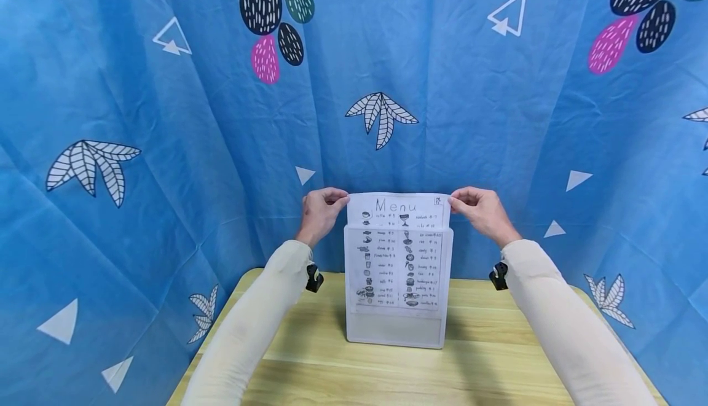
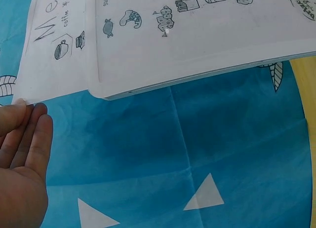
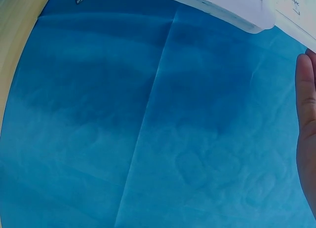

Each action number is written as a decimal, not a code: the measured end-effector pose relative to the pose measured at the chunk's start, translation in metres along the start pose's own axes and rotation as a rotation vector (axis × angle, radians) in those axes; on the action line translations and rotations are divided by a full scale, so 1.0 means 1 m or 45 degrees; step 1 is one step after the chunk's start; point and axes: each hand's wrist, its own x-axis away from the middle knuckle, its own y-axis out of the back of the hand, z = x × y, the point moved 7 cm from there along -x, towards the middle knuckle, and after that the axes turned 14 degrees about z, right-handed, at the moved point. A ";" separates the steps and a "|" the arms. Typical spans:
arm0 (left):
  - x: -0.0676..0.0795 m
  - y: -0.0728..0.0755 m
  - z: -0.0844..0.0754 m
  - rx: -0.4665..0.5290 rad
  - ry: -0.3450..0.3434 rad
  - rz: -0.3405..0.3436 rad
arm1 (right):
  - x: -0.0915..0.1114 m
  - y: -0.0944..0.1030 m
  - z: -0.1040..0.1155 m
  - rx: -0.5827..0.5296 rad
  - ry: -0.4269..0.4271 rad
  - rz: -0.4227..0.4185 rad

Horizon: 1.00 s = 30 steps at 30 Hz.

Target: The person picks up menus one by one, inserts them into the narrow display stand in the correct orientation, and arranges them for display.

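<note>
A paper menu [image 1: 396, 204] with handwritten items and small drawings stands partly inside a clear, white-edged upright holder [image 1: 394, 329]. Its top strip sticks out above the holder's upper edge, and a band of the holder below the sheet shows no paper. My left hand [image 1: 322, 214] pinches the sheet's top left corner between thumb and fingers; the left wrist view shows this grip on the paper corner [image 2: 29, 90]. At the top right corner, my right hand [image 1: 483, 212] pinches the sheet too. Only part of the right hand [image 3: 307, 109] shows at the edge of the right wrist view.
The holder stands on a light wood table [image 1: 310, 357]. Blue patterned cloth [image 1: 381, 43] hangs behind the table and along both sides. A dark wrist device [image 1: 314, 277] sits under the left cuff, and another [image 1: 498, 276] under the right.
</note>
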 end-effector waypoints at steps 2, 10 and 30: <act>0.000 -0.001 0.001 0.003 -0.002 0.003 | 0.001 -0.001 0.000 -0.002 -0.001 0.005; 0.000 -0.002 0.003 0.020 -0.023 0.009 | 0.002 -0.003 -0.001 0.011 0.010 0.003; 0.002 -0.005 0.008 0.022 0.005 0.029 | 0.004 -0.004 0.000 0.028 0.057 -0.008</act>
